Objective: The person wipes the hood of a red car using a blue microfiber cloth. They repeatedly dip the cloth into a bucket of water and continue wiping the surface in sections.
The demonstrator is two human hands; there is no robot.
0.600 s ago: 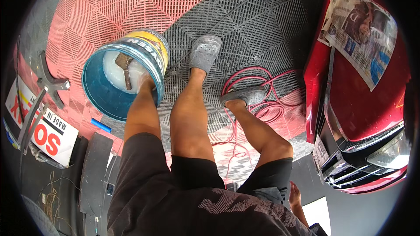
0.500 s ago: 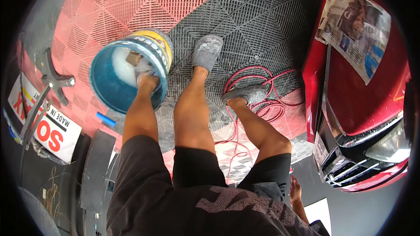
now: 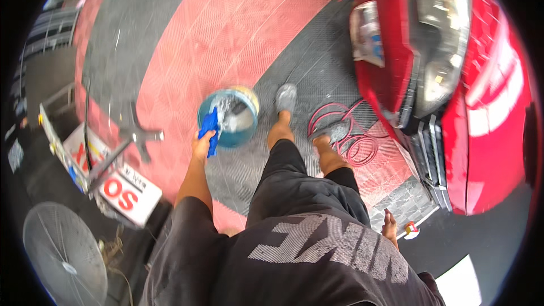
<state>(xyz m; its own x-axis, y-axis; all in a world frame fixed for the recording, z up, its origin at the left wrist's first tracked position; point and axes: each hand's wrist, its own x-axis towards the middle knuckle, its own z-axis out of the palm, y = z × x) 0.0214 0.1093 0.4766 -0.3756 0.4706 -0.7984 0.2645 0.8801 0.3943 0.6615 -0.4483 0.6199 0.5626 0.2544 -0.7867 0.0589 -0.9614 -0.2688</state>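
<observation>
I look down from far off on a wide floor [image 3: 204, 39] of red and grey bands, filling the centre and top of the frame. A red car [image 3: 453, 158], its front blurred, takes up the right side. At lower left is a round grey disc [image 3: 65, 249]; above it, a white sign [image 3: 144, 199] with red lettering. A blue-green bucket [image 3: 231, 139] stands left of centre, its mouth towards me, with foamy, pale water inside. A red hose [image 3: 360, 146] lies coiled right of centre, beside the person's grey shoes [image 3: 286, 97].

A crumpled blue cloth [image 3: 211, 123], or something cloth-like, is at the bucket's left rim; I cannot tell whether they touch. The left hand [image 3: 202, 144] grips it, fingers curled round its lower part. The right hand [image 3: 389, 226], low and right of centre, has its fingers loosely extended, holding nothing I can see.

As I judge it, the water is ready and the cloth already in hand. Whether the cloth is wet, and how much work remains, I cannot tell.
</observation>
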